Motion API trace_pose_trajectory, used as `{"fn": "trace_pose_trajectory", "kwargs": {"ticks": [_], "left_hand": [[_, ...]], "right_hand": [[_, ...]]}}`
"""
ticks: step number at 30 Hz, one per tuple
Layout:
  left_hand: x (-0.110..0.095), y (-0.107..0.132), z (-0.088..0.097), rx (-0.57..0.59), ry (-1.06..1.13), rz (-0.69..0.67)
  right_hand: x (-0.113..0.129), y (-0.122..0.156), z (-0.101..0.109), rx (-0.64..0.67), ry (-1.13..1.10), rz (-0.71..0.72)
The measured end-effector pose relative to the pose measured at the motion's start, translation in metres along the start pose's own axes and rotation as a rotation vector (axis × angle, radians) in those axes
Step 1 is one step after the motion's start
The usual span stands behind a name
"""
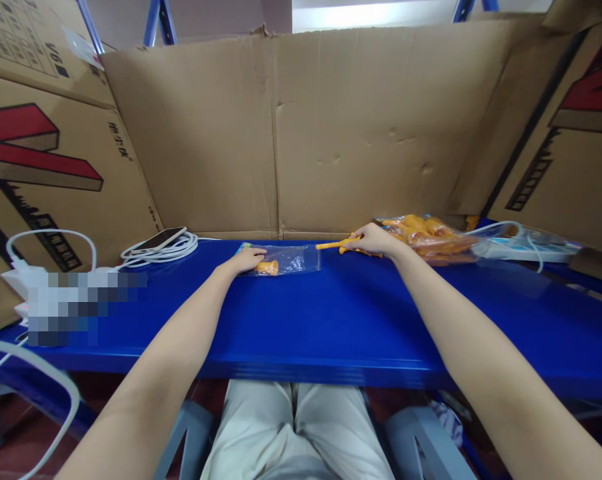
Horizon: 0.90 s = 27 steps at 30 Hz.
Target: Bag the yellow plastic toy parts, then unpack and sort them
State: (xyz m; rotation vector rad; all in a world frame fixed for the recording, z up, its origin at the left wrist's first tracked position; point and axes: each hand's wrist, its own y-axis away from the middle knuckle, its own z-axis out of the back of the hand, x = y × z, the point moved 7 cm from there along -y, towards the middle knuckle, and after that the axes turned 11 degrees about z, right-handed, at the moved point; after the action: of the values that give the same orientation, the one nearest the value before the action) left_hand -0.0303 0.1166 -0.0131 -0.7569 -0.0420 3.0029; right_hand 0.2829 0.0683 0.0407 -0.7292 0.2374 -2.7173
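Note:
My left hand (248, 259) lies on the left end of a small clear plastic bag (291, 259) on the blue table (331, 313); its fingers are curled onto the bag. An orange piece (267, 267) sits inside that bag. My right hand (371, 239) pinches a thin yellow-orange stick (333, 245) just right of the bag's open end. Right beside this hand lies a larger clear bag (431, 237) full of several orange pieces.
A phone (158, 239) rests on coiled white cable (173, 250) at the back left, near a white charger (23, 280). A white power strip (525, 251) with cable lies at the right. Cardboard walls (361, 127) enclose the table on three sides. My knees show below its front edge.

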Motion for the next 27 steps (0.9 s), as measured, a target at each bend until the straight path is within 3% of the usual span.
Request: {"fn": "trace_pose_trajectory", "kwargs": {"ticks": [5, 10, 14, 17, 19, 23, 27], "left_hand": [[0.001, -0.003, -0.001, -0.003, 0.012, -0.021], [-0.005, 0.003, 0.002, -0.003, 0.048, -0.040], [-0.018, 0.008, -0.001, 0.071, 0.231, -0.079], [-0.025, 0.010, -0.005, 0.129, 0.436, -0.074], [-0.030, 0.011, -0.008, 0.137, 0.502, -0.089], [-0.035, 0.010, -0.016, 0.149, 0.505, -0.070], [-0.039, 0.011, -0.022, 0.193, 0.554, -0.046]], "right_hand": [[0.010, 0.004, 0.001, 0.075, -0.116, 0.086], [0.024, -0.001, -0.023, 0.156, -0.166, 0.178], [0.036, -0.008, -0.057, 0.077, -0.178, 0.180], [0.048, -0.011, -0.074, -0.068, -0.124, 0.202], [0.056, -0.012, -0.083, -0.087, -0.108, 0.249], [0.065, -0.013, -0.092, -0.051, -0.191, 0.379], [0.059, -0.019, -0.091, -0.103, -0.180, 0.376]]}}
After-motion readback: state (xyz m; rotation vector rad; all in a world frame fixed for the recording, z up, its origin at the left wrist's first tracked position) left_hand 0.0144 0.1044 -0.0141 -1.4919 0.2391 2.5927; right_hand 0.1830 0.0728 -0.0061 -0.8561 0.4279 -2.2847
